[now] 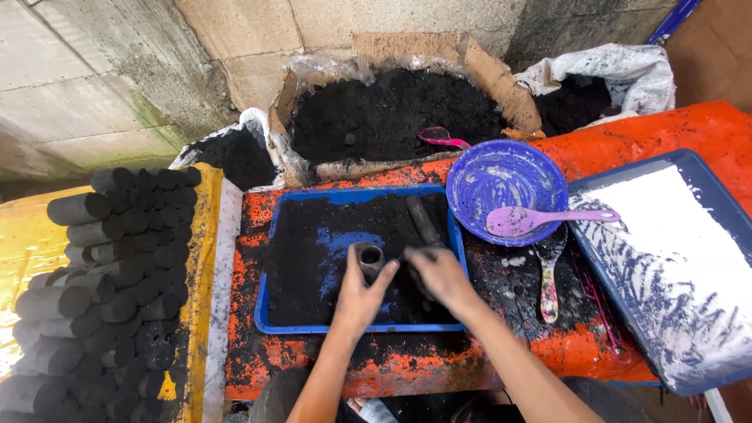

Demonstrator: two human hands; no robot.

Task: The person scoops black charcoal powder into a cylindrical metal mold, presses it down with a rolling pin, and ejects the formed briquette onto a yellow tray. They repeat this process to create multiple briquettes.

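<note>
Both forearms enter from the lower edge and meet over a blue tray (270,313) spread with black powder. Left hand (362,294): fingers curled narrowly around a short open-topped cylindrical mould (370,257) that stands upright in the tray. Right hand (440,274): fingers closed over a clump of the black mix just beside the mould; what exactly lies under the palm cannot be told. One dark rod-like tool (423,219) lies in the tray behind the hands.

Progress, as judged from the layout: a large stack of finished black cylinders (117,298) lies on yellow sheeting at the left, too many and too overlapped to count exactly, several dozen at least. Bare blue shows through the middle of the tray, so part of that powder appears used, while a cardboard box (501,86) and two flanking sacks (634,70) hold plenty more. The mould's mouth looks dark and hollow, suggesting the current piece is unfinished.

Counts: two blue trays, the second (705,168) holding white powder; one purple bowl (501,180); one pale purple spoon (540,221) across its rim; one dark-headed spoon with patterned handle (548,274) on the orange table cover (627,137); one pink scoop (440,138) in the box.
</note>
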